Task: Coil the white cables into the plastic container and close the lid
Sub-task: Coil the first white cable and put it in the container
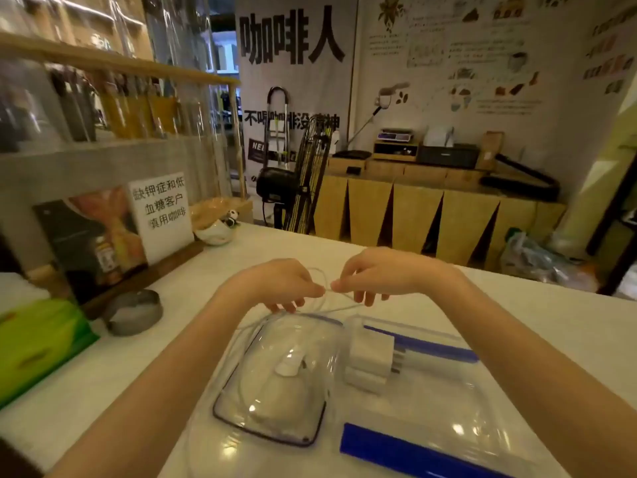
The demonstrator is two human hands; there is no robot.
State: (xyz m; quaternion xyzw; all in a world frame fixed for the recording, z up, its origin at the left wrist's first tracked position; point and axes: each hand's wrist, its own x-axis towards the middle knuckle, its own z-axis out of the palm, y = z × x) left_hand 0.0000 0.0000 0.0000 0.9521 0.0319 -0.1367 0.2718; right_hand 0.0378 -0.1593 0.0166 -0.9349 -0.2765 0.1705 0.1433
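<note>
Both hands hover above the white counter, fingertips nearly meeting. My left hand [281,286] and my right hand [370,276] each pinch a thin white cable [322,300], which loops between them and trails down to the left of the container. Below them lies a clear plastic lid [275,377] with a dark rim and a white valve in its middle. To its right stands the clear plastic container [444,405] with blue side clips. Two white charger plugs [370,357] sit at the container's left end.
A green tissue box [38,346] lies at the left edge, with a round metal tin [132,312] beside it. A sign stand with a menu card [160,219] and a small panda bowl [217,229] stand at the back left. The counter's far edge runs behind the hands.
</note>
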